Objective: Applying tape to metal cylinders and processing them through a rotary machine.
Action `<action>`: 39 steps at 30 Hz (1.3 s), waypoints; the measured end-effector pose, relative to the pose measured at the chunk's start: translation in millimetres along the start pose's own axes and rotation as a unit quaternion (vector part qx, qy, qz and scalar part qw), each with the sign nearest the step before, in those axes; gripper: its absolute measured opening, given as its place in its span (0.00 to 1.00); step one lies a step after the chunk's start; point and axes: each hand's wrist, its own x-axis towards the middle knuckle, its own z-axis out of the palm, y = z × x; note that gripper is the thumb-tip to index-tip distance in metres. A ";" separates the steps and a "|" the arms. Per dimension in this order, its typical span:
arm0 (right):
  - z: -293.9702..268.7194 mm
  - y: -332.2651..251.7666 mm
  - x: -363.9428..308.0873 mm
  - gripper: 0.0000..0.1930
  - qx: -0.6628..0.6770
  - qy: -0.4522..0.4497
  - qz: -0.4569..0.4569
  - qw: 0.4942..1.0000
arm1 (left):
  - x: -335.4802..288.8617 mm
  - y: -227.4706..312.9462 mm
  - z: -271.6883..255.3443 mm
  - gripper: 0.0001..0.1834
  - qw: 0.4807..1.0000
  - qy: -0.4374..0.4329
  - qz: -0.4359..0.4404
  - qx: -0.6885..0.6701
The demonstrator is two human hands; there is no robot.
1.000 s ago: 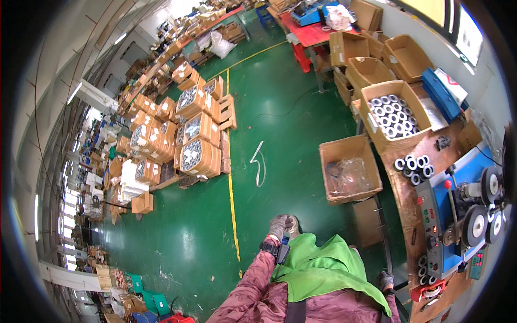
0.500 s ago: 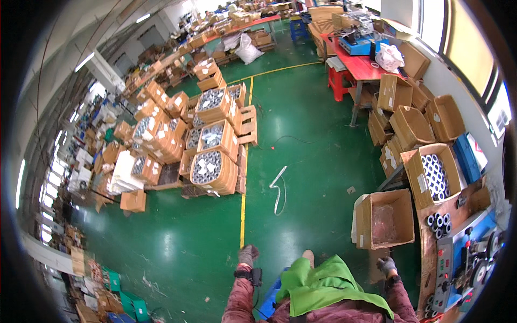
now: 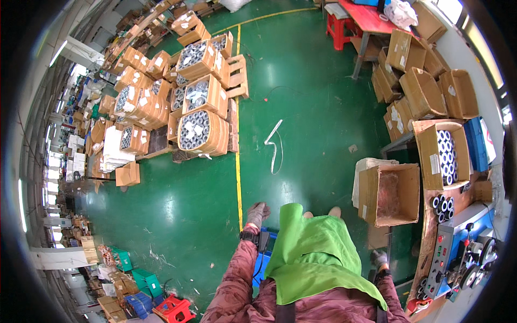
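left hand (image 3: pixel 257 213) gloved, empty, grip unclear | green apron (image 3: pixel 315 253) long axis front-to-back | right hand (image 3: pixel 378 259) unclear

The person's apron (image 3: pixel 318 253) hangs at the near edge, the left hand (image 3: pixel 257 214) just left of it and the right hand (image 3: pixel 378 259) to its right. An open cardboard box (image 3: pixel 389 194) sits on the floor right of the apron, beside the workbench (image 3: pixel 458 237) at the near right. Stacked cartons of spools (image 3: pixel 202 116) stand far left. A table (image 3: pixel 371 19) stands at the far right, with a stool (image 3: pixel 339 29) left of it.
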 end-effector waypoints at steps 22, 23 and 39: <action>62.7 -91.2 -17.7 0.08 -0.154 0.067 0.297 0.940 | 347.6 132.4 29.4 0.42 0.988 -0.115 -0.089 0.046; 73.9 -88.5 -29.1 0.08 -0.167 0.073 0.320 0.930 | 376.9 127.8 39.6 0.42 0.987 -0.116 -0.101 0.045; 175.7 -118.5 83.4 0.10 -0.220 0.086 0.483 0.843 | 771.4 -15.2 118.4 0.45 0.994 0.017 -0.107 -0.035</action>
